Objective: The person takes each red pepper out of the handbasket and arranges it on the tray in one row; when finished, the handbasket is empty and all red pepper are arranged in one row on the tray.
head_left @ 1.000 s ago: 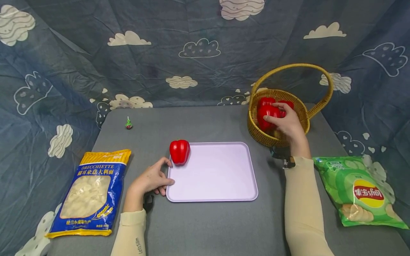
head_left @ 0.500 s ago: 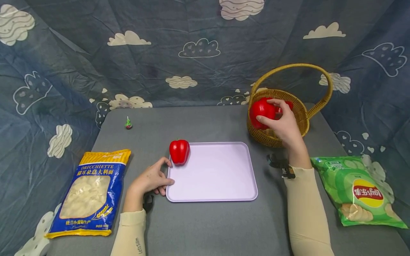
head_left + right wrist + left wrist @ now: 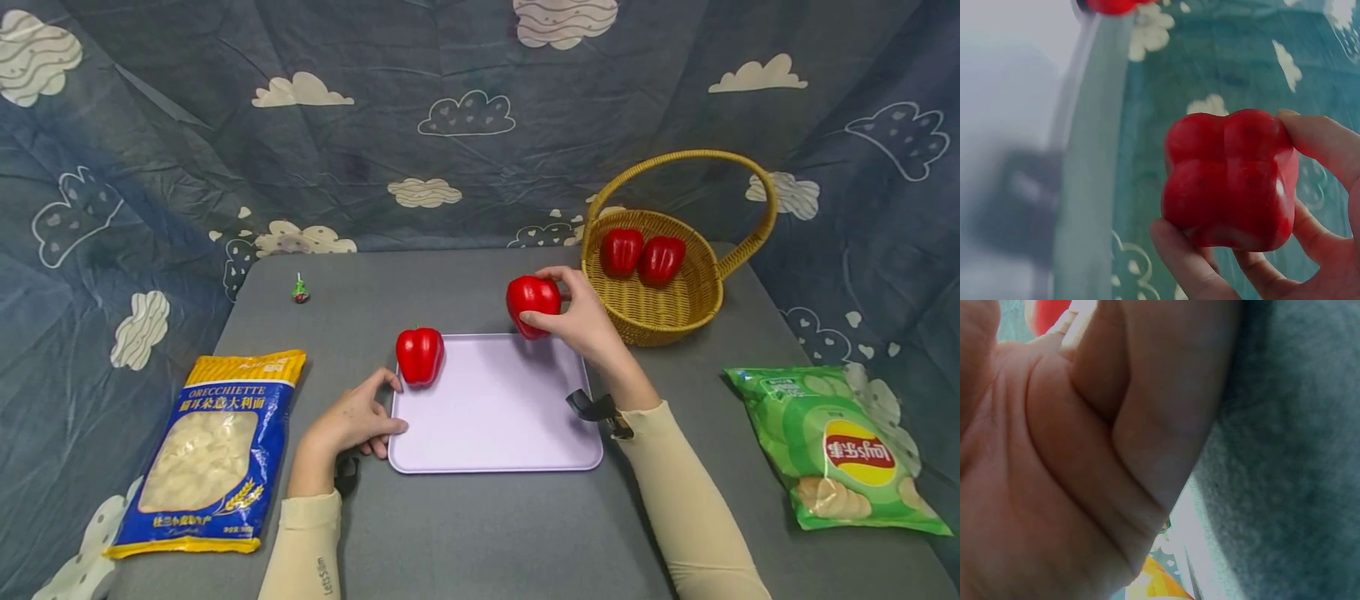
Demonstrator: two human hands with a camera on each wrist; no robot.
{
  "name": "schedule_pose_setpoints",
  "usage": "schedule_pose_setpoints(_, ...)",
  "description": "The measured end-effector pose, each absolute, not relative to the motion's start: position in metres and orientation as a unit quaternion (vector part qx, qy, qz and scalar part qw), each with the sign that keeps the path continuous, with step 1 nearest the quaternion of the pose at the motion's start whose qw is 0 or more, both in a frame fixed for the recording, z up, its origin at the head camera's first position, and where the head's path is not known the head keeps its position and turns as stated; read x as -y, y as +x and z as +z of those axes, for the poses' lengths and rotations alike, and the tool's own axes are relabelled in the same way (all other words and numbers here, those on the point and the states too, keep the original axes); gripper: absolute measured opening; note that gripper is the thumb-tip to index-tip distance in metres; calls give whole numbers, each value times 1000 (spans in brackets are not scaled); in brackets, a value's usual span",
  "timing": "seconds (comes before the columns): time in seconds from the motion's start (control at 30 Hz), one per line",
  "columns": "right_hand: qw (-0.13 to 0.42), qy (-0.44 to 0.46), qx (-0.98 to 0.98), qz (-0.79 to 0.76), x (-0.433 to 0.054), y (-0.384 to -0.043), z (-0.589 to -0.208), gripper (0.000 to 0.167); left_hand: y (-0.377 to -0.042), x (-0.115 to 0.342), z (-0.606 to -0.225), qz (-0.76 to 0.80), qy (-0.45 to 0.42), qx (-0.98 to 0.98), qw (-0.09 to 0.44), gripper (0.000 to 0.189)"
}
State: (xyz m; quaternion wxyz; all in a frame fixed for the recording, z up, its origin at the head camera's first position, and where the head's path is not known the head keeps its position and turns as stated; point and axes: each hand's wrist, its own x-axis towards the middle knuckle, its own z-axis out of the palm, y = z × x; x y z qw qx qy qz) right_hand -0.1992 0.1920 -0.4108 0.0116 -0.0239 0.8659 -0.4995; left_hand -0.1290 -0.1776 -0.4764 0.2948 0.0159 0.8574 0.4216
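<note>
My right hand (image 3: 581,315) grips a red bell pepper (image 3: 533,305) over the far right edge of the lilac tray (image 3: 495,417). In the right wrist view, the lobed end of the held pepper (image 3: 1229,181) faces the camera, with thumb and fingers around its sides. My left hand (image 3: 358,417) holds the tray's left rim, thumb over the edge and the other fingers bent. Just beyond its index finger, another red bell pepper (image 3: 420,357) lies at the tray's far left corner. Palm and bent fingers (image 3: 1166,394) fill much of the left wrist view.
Two red peppers (image 3: 662,261) lie in a wicker basket (image 3: 660,321) with a tall handle at the back right. A blue pasta bag (image 3: 206,458) lies left, a green chip bag (image 3: 840,450) right. A tiny green-and-red ornament (image 3: 301,290) stands at the back left.
My right hand has lifted a pepper out of the basket and carried it left to above the tray's far edge. The left hand and tray have stayed put.
</note>
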Motion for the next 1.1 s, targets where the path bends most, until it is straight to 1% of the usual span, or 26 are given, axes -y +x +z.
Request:
schedule_pose_setpoints(0.27,45,-42,-876,-478,-147,-189,-430,63,-130,177,-476,422,19,-858,293,53)
schedule_pose_setpoints(0.47,53,-35,-869,-490,-120,-183,-446,60,-130,176,-475,414,19,-863,290,53)
schedule_pose_setpoints(0.63,46,-22,-864,-501,-106,-182,-458,60,-131,177,-476,416,18,-862,291,53)
schedule_pose_setpoints(0.83,17,-6,-866,-500,-95,-180,-472,61,-131,177,-476,415,18,-861,293,53)
schedule_pose_setpoints(0.97,0,-9,-865,-501,-89,-178,-477,62,-131,177,-476,416,18,-861,292,53)
schedule_pose_setpoints(1.1,-5,-12,-866,-499,-85,-177,-478,64,-130,177,-476,415,17,-861,292,53)
